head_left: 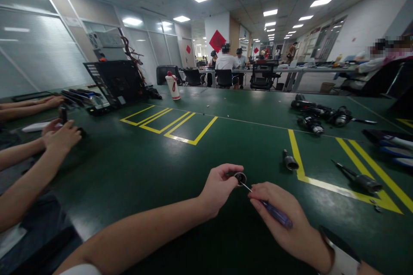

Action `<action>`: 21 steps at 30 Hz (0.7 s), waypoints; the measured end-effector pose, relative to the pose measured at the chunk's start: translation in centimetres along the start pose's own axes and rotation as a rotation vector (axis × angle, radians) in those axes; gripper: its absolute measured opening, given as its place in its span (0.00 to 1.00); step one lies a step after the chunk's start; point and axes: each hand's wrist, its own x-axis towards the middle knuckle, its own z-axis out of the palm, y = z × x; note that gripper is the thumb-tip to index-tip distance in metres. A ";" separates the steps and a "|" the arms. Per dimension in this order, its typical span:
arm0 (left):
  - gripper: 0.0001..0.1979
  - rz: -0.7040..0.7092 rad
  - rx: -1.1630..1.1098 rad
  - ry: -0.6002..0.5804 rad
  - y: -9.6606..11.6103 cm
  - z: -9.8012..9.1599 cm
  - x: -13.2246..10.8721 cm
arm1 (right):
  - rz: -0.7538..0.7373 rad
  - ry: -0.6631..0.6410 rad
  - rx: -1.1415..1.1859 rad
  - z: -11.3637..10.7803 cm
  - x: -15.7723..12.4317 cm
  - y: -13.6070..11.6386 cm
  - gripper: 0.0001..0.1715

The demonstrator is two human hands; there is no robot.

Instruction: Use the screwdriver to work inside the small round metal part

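Note:
My left hand [219, 189] is closed around a small round black and silver part [240, 178], held just above the green table [161, 172]. My right hand [284, 223] grips a blue-handled screwdriver [274, 211]. Its thin metal tip reaches into the round part. A small dark cylinder [289, 161] with a silver rim lies on the table beyond my right hand, next to a yellow line.
A black-handled tool [359, 178] and small screws [376, 206] lie at the right. Black lens-like parts [318, 116] sit farther back right. A white bottle [173, 86] and an opened black computer case [112, 84] stand at the back left. Another person's hands [60, 135] work at the left edge.

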 end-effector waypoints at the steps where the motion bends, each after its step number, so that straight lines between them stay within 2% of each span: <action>1: 0.14 0.022 0.012 0.001 -0.1 0.0 0.0 | -0.018 0.005 -0.033 0.0 -0.1 -0.1 0.11; 5: 0.13 0.100 0.047 -0.016 -0.5 0.0 0.1 | -0.101 0.026 -0.122 0.0 -0.3 -0.3 0.13; 10: 0.12 0.100 0.082 -0.041 -0.4 0.0 0.1 | -0.152 -0.012 -0.163 -0.2 -0.1 -0.7 0.12; 16: 0.12 0.113 0.083 -0.063 -0.4 -0.1 0.0 | -0.145 -0.005 -0.178 -0.2 -0.1 -0.9 0.10; 21: 0.12 0.111 0.065 -0.066 -0.4 0.0 0.0 | -0.131 -0.005 -0.189 -0.1 -0.3 -0.7 0.13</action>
